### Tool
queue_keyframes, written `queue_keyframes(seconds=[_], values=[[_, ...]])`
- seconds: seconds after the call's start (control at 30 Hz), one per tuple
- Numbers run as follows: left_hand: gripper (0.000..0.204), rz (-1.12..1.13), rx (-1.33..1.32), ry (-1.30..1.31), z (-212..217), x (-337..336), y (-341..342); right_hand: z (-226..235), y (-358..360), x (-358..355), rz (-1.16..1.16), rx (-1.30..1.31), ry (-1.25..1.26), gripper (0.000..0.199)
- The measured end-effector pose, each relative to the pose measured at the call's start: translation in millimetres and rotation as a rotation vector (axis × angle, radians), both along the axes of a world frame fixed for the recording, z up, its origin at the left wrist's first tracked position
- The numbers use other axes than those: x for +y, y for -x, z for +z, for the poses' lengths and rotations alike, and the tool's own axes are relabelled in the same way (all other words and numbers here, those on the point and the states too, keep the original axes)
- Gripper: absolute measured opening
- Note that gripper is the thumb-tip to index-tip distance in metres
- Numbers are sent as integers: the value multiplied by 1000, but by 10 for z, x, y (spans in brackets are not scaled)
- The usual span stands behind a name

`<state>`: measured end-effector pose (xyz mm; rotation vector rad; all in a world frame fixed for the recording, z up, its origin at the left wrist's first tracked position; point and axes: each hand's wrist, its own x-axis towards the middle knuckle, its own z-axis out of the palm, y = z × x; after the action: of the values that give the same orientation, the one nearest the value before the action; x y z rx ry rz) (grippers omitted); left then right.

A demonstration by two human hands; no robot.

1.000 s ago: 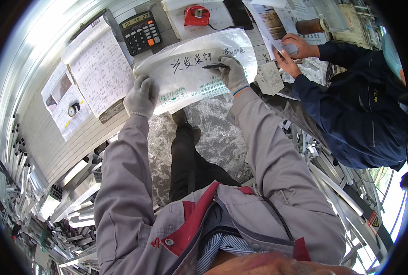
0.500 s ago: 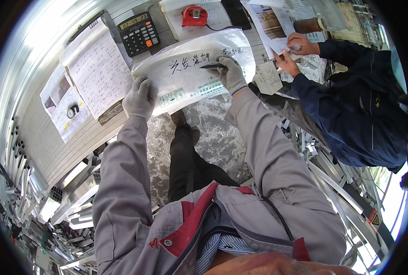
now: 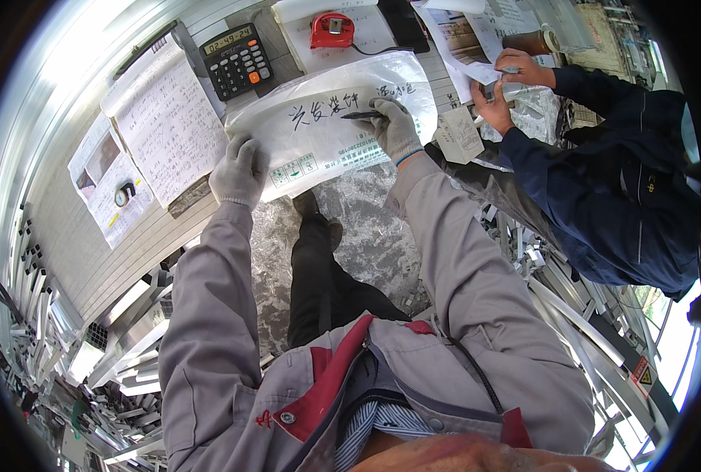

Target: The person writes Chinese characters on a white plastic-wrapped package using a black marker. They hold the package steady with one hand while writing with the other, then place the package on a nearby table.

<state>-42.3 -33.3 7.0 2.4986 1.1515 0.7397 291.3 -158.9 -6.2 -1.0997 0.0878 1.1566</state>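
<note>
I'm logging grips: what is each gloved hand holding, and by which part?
The left hand holds the translucent plastic sheet by its left edge; the right hand holds a black pen by its right-hand end.

I observe a whitish translucent sheet [image 3: 283, 141] with black handwriting and green print, off-white left glove [image 3: 239, 171] and right glove [image 3: 395, 132], black pen [image 3: 358, 116], black calculator [image 3: 234, 64] with an orange key [image 3: 254, 77], red tape measure [image 3: 332, 31], grey jacket [image 3: 492, 338], blue-and-white striped shirt [image 3: 382, 425].

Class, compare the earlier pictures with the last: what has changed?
The co-worker's upper hand has shifted slightly up and right; the calculator display has changed. Unchanged: the left grip holds the plastic sheet, the right grip the black pen.
</note>
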Motion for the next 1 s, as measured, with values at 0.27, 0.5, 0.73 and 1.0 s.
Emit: queue_keyframes(seconds=[0.27, 0.5, 0.73, 1.0], values=[[18, 0, 12, 2, 6, 9, -3, -38, -6, 4, -13, 3, 10, 7], [17, -11, 43, 48, 24, 3, 11, -50, -10, -8, -3, 17, -10, 7], [17, -11, 19, 29, 12, -1, 9, 126, 73, 48, -58, 16, 26, 5], [18, -15, 34, 32, 14, 3, 14, 138, 73, 47, -52, 7, 36, 4]])
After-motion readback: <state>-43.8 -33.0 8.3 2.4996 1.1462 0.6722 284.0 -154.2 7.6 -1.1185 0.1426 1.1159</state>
